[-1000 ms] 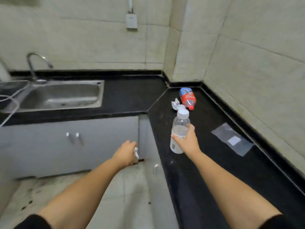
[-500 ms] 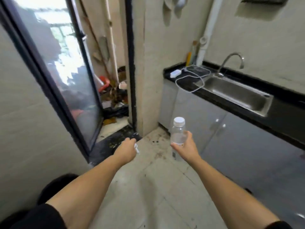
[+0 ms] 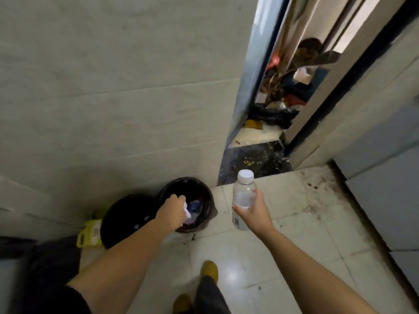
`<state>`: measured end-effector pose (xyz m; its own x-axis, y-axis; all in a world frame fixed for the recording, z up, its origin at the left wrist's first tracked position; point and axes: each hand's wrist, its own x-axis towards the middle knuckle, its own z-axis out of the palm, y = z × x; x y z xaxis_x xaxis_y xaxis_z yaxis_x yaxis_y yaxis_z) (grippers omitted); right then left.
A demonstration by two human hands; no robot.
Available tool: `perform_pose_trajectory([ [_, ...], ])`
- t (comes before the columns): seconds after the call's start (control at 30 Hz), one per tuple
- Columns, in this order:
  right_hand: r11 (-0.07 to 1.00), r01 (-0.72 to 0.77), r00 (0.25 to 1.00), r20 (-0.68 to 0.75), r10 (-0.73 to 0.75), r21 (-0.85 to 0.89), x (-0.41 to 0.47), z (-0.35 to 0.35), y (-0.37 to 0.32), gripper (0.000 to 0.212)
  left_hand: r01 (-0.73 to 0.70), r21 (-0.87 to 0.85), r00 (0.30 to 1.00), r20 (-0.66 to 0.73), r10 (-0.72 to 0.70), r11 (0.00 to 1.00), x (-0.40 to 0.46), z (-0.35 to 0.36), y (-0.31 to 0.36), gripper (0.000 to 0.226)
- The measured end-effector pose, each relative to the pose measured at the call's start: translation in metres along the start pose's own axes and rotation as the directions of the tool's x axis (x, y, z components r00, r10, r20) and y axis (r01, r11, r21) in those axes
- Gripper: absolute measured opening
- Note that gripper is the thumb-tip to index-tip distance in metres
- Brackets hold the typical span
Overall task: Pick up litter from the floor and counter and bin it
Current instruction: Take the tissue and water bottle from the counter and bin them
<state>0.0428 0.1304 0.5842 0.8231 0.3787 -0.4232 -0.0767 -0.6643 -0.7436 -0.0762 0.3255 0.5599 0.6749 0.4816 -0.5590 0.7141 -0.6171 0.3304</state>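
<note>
A round bin lined with a black bag (image 3: 205,196) stands on the floor against the tiled wall, with rubbish inside. My left hand (image 3: 171,210) is stretched over its opening, fist closed on a small white crumpled wrapper (image 3: 187,211) that pokes out of it. To the right of the bin, my right hand (image 3: 254,210) holds a clear plastic bottle (image 3: 243,196) with a white cap, upright, above the floor tiles.
A full black bag (image 3: 127,218) and a yellow-green container (image 3: 90,232) sit left of the bin. A doorway (image 3: 267,123) beyond holds piled clutter behind a dark threshold. Grey cabinets (image 3: 390,173) run along the right. My foot in a yellow shoe (image 3: 209,269) is on the tiles.
I have turned away from the counter and sink to face the bin by the wall. My left hand has come over the bin's opening; the bottle stays in my right hand.
</note>
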Motion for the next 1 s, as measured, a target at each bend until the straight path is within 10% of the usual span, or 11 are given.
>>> perform_pose_trajectory([
  [0.5,0.999,-0.018,0.991,0.129,0.022,-0.027,0.220,0.259,0.162,0.062,0.178,-0.133,0.983,0.076,-0.169,0.975,0.284,0.238,-0.144,0.046],
  [0.83,0.998,-0.019,0.986,0.165,0.030,-0.068,0.210,0.281,0.151,0.078,-0.013,-0.085,0.999,0.044,0.017,0.996,0.241,0.263,-0.197,0.081],
  [1.0,0.987,0.134,0.952,0.289,-0.101,-0.094,0.200,0.335,0.088,0.072,0.233,0.070,0.947,0.209,-0.242,0.970,0.190,0.256,-0.263,0.079],
])
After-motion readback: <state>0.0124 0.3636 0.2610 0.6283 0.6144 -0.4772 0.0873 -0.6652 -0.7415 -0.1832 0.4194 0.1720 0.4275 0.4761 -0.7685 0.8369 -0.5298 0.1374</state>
